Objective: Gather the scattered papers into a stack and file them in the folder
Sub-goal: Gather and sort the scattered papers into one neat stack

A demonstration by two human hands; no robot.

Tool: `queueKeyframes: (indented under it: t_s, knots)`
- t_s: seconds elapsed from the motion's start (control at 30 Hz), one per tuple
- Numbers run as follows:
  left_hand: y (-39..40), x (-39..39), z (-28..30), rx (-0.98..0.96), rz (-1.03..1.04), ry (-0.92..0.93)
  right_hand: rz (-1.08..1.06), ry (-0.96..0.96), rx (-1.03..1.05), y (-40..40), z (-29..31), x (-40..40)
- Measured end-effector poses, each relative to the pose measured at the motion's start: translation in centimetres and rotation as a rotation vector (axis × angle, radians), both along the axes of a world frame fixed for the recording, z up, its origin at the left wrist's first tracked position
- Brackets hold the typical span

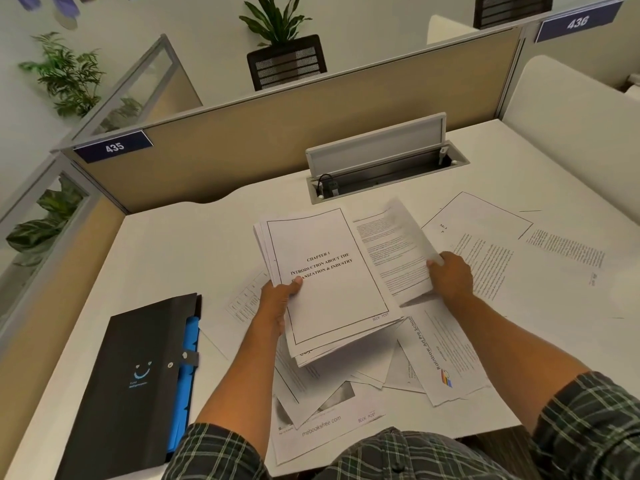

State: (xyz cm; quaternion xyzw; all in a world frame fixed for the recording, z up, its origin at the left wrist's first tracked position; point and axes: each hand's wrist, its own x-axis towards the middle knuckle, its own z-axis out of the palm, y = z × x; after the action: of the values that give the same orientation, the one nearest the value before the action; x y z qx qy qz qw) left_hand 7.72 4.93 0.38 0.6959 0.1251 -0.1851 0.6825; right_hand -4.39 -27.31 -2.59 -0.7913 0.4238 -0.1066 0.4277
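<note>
At frame centre the left hand [280, 296] pinches a thin, floppy sheaf of white printed papers [325, 285] by its lower-left edge, the right hand [450, 277] grips another limp sheet [410, 237], best supported underneath, the black folder [138, 375] lower left.

White cubicle desk [180, 251], loose printed papers [491, 261] scattered across its middle and right, black folder [138, 375] lying closed at left, open cable tray [388, 174] set in at back

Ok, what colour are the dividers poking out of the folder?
Bright blue dividers inside the black expanding folder; head view.
</note>
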Motion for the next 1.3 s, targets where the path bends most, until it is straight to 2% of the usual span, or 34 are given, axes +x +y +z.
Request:
queueKeyframes:
  t_s: [0.3,0.67,0.87,0.97,1.17,1.23,1.3]
  knots:
    - [0.1,0.0,0.0,-0.003,-0.019,0.017,-0.258,-0.466,0.213,-1.3,2.7,0.6]
    - [-1.4,0.0,1.1,0.038,0.057,-0.024,-0.303,-0.745,0.300,-1.3,5.3,0.3]
    - [-1.8,-0.4,1.4,-0.022,-0.004,-0.024,0.042,-0.610,0.401,0.6,4.8,-0.2]
    - [-2.2,-0.5,1.9,-0.079,-0.040,-0.013,0.170,-0.438,0.387,1.7,4.3,-0.4]
    - [-2.0,-0.9,2.5,0.017,-0.133,-0.009,0.495,-0.145,0.440,1.9,3.9,-1.3]
    - [-1.7,-1.0,2.6,0.011,-0.163,-0.017,0.545,-0.118,0.446,1.7,4.2,-1.6]
    - [-1.4,-1.3,2.8,-0.041,-0.216,-0.039,0.493,-0.150,0.518,1.7,4.8,-1.6]
